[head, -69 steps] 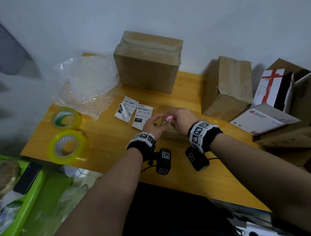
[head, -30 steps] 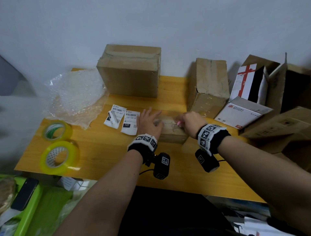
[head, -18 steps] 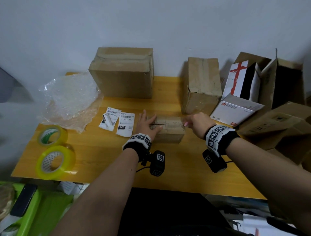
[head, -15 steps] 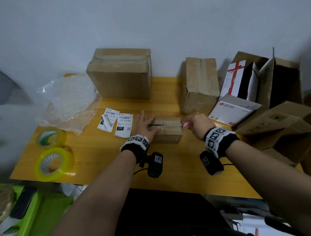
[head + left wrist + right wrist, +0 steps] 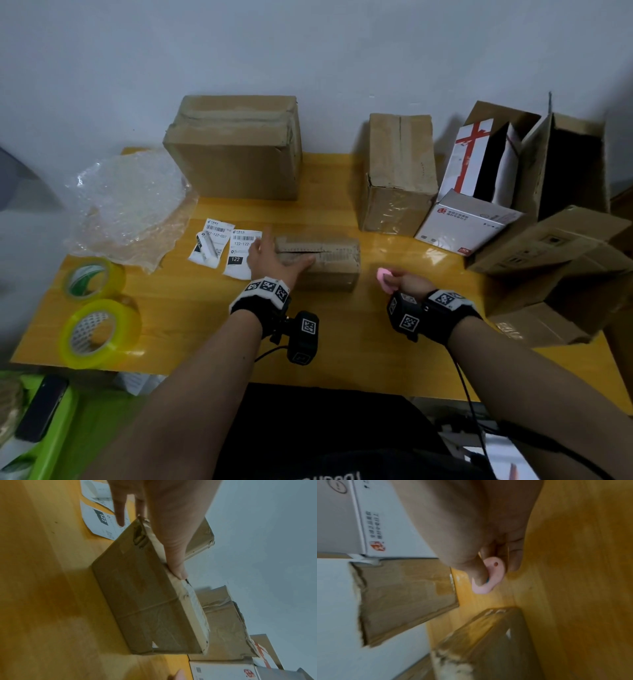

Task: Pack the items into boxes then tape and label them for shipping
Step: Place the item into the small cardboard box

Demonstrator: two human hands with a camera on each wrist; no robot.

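Observation:
A small flat cardboard box (image 5: 322, 263) (image 5: 145, 601) lies in the middle of the yellow table (image 5: 191, 308), its taped top seam slit lengthwise. My left hand (image 5: 274, 260) (image 5: 164, 524) rests flat on the box's left end, fingers straight. My right hand (image 5: 400, 282) (image 5: 488, 545) is off the box, to its right near the table, pinching a small pink cutter (image 5: 385, 279) (image 5: 489, 577). Two printed shipping labels (image 5: 222, 250) (image 5: 101, 519) lie just left of the box.
Two yellow tape rolls (image 5: 97, 305) sit at the table's left front, bubble wrap (image 5: 130, 205) behind them. A large taped box (image 5: 236, 147) and a taller one (image 5: 397, 171) stand at the back. White cartons (image 5: 469, 222) and open cardboard boxes (image 5: 561, 240) crowd the right.
My right hand drew the pink cutter rightwards along the box's top seam, then came off the box and back towards me. The left hand stayed flat on the box.

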